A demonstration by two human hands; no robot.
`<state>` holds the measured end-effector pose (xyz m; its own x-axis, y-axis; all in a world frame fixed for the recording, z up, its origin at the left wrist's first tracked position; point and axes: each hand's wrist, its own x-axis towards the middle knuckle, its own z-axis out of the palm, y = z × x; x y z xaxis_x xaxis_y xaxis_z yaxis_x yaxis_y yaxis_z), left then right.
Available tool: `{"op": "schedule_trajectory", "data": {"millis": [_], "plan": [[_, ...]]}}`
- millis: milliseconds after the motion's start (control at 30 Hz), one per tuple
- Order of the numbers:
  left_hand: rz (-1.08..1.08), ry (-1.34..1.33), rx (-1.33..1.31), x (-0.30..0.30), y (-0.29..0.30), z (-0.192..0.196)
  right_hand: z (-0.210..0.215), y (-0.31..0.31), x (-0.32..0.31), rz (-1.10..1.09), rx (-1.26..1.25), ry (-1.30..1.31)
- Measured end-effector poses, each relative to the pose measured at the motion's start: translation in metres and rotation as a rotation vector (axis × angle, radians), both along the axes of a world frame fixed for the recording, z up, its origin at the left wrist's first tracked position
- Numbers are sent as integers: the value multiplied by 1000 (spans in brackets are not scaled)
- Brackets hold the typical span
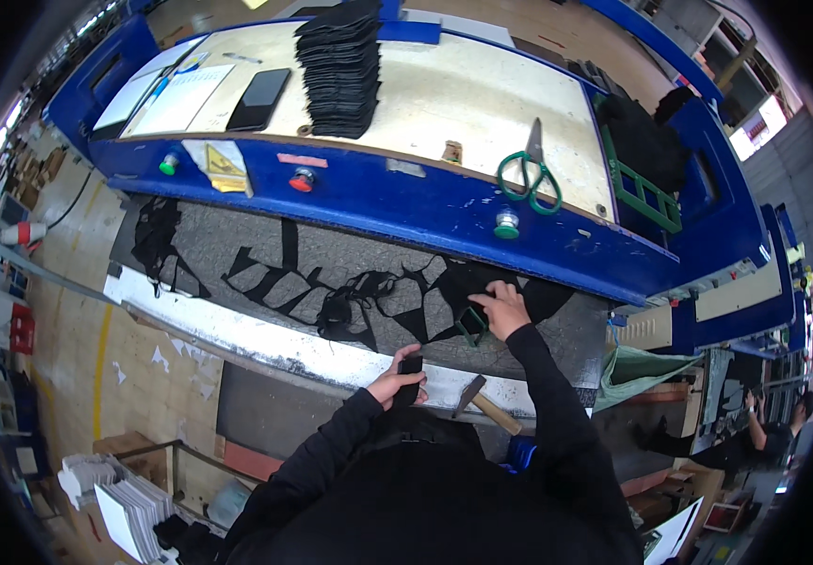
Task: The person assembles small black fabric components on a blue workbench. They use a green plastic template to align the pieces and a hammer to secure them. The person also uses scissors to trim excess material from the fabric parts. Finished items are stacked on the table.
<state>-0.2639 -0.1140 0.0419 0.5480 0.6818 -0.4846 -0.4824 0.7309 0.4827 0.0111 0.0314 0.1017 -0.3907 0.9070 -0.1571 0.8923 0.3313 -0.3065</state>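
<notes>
My left hand (pixel 387 386) is closed around a small stack of black cut pieces (pixel 411 369) in front of the press bed's near edge. Over the grey, scored cutting bed (pixel 209 235), my right hand (pixel 506 312) has its fingers stretched out and apart at a black sheet of material (pixel 463 280). A small green cutting die (pixel 472 326) stands just left of that hand, close to its fingers. Black offcut scraps (pixel 279 282) with cut-out gaps lie strewn along the bed to the left. Whether my right fingertips touch the sheet is hard to see.
A hammer (pixel 489 407) rests at the bed's near edge, between my forearms. Above the bed, the blue press beam (pixel 378 193) carries push buttons. On its pale top are green-handled scissors (pixel 531 174), a tall black stack (pixel 338 75) and a phone (pixel 260 100). Another person (pixel 755 438) is far right.
</notes>
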Motion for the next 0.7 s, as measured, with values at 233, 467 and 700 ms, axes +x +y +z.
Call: {"op": "schedule_trajectory", "data": {"millis": [233,467,700], "plan": [[76,165,247,9,46,-37,-53,24,0,264,263,-77],[118,261,259,37,72,-23,-32,-12,19,86,468,83],[-12,-56,5,23,50,-25,-49,-24,49,-147,-235,459]]}}
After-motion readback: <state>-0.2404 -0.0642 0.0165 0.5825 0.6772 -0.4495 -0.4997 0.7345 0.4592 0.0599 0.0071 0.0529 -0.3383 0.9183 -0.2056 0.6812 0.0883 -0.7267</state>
